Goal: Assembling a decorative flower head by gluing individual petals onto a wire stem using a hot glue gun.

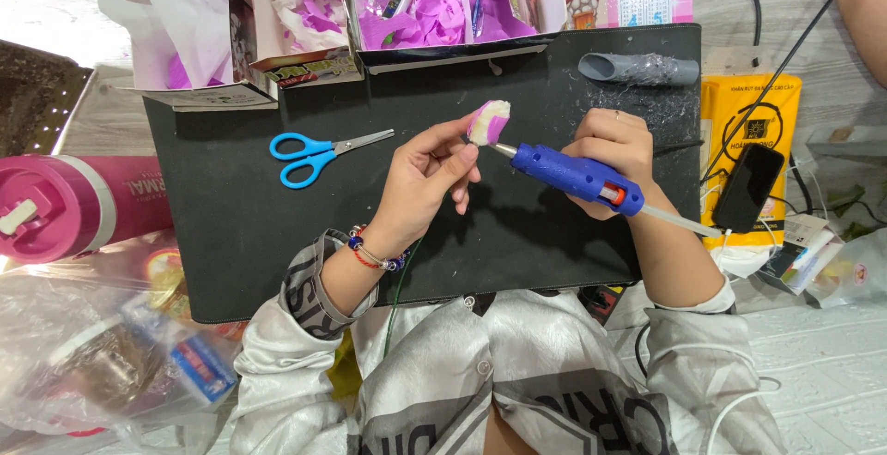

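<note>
Gluing step, judged: left hand (427,173) fingers pinch small purple-white paper flower (489,121) above black mat (231,224); right hand (617,145) grips blue glue gun (575,176), nozzle touching flower base. Blue scissors (319,153) lie left of flower. Calls for steady nozzle contact.

Glossy blue plastic glue gun (577,176), matt black mat (240,224).

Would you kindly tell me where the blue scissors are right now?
In the head view, the blue scissors lie on the black mat, left of the left hand and below the open boxes.
</note>
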